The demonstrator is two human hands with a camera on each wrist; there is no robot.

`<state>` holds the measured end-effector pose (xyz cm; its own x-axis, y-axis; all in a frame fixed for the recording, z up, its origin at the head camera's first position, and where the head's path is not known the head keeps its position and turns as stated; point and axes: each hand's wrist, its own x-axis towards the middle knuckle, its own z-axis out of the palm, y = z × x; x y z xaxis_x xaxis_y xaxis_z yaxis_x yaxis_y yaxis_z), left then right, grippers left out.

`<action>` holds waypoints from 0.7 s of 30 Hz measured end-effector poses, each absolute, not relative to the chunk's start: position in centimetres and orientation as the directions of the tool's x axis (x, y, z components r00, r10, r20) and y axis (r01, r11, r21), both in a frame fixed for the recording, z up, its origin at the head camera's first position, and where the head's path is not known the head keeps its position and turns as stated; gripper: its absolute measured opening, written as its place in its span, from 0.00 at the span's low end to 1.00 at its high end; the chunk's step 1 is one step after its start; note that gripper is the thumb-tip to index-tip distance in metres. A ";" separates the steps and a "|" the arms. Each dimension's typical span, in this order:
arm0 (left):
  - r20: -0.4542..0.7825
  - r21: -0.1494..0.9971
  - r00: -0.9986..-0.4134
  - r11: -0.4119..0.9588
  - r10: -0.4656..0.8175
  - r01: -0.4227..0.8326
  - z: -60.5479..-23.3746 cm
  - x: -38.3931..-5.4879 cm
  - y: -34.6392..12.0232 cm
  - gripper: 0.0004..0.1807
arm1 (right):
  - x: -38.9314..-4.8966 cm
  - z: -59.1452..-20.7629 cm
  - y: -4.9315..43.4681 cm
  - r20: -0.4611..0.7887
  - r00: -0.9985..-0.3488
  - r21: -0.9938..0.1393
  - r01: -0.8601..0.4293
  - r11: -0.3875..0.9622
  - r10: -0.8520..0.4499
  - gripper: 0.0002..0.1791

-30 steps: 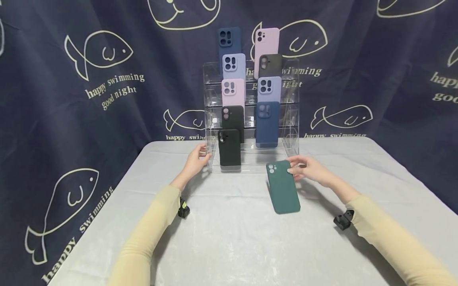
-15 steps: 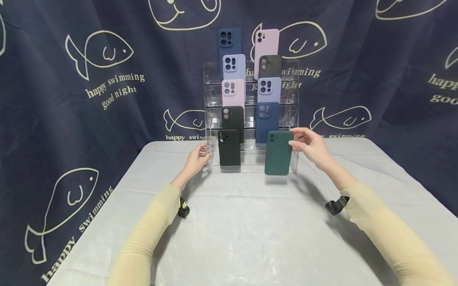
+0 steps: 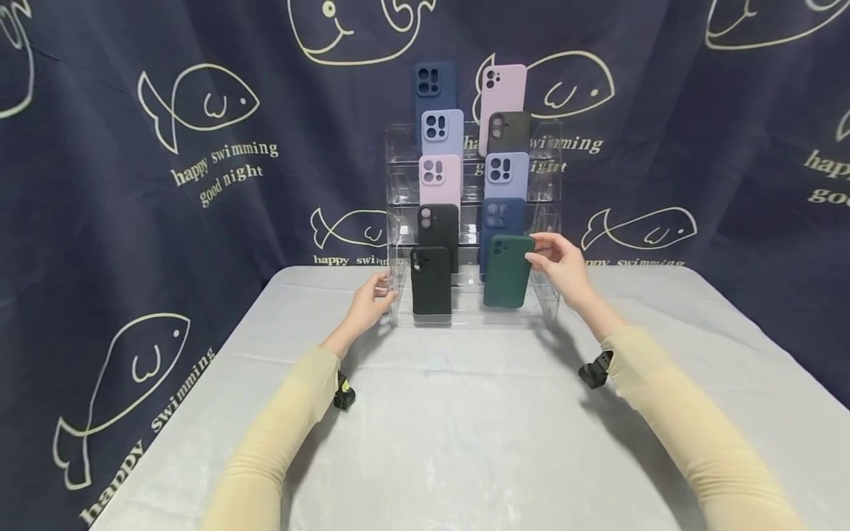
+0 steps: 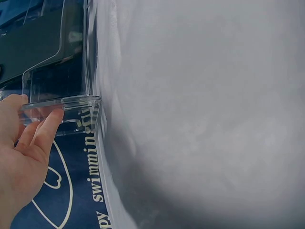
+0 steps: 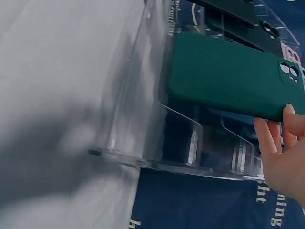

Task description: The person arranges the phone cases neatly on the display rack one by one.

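By its upper right corner, my right hand pinches a dark green phone case between thumb and fingers. The case stands upright with its camera cutouts at the top left, over the right side of the lowest tier of a clear stepped display stand. It overlaps the lower part of a dark blue phone case one tier up. My left hand grips the stand's left side wall, thumb on one face and fingers on the other, as the left wrist view shows. A black phone case stands at the lowest tier's left.
Behind the lowest tier, more phone cases rise in two columns, among them a pink case, a light blue case and a dark case. The stand rests on a white cloth-covered table, against a navy fish-print curtain.
My right hand has lifted the green phone case from low in front of the stand, up and back to its lowest right tier, turning it more upright. My left hand keeps its grip.
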<state>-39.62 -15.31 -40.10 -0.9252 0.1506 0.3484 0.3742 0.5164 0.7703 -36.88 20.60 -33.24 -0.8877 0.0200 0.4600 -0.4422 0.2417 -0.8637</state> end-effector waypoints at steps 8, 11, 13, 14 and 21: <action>0.330 0.793 -0.935 0.498 0.131 0.350 -40.4 -39.4 -14.9 0.25 | -37.5 -35.1 20.4 0.408 -0.913 -0.861 -0.387 0.331 -0.006 0.21; 0.337 0.791 -0.933 0.498 0.129 0.355 -40.5 -39.3 -15.1 0.25 | -37.8 -35.5 20.2 0.406 -0.914 -0.863 -0.383 0.328 -0.001 0.21; 0.339 0.790 -0.932 0.499 0.129 0.356 -40.5 -39.3 -15.2 0.25 | -37.9 -35.8 20.2 0.414 -0.910 -0.866 -0.390 0.313 0.011 0.21; 0.339 0.789 -0.932 0.501 0.130 0.357 -40.5 -39.3 -15.2 0.25 | -38.0 -35.9 20.2 0.425 -0.905 -0.866 -0.400 0.301 0.019 0.21; 0.348 0.780 -0.927 0.506 0.140 0.370 -40.5 -39.2 -15.0 0.24 | -36.5 -35.2 20.4 0.531 -0.843 -0.838 -0.507 0.202 0.086 0.17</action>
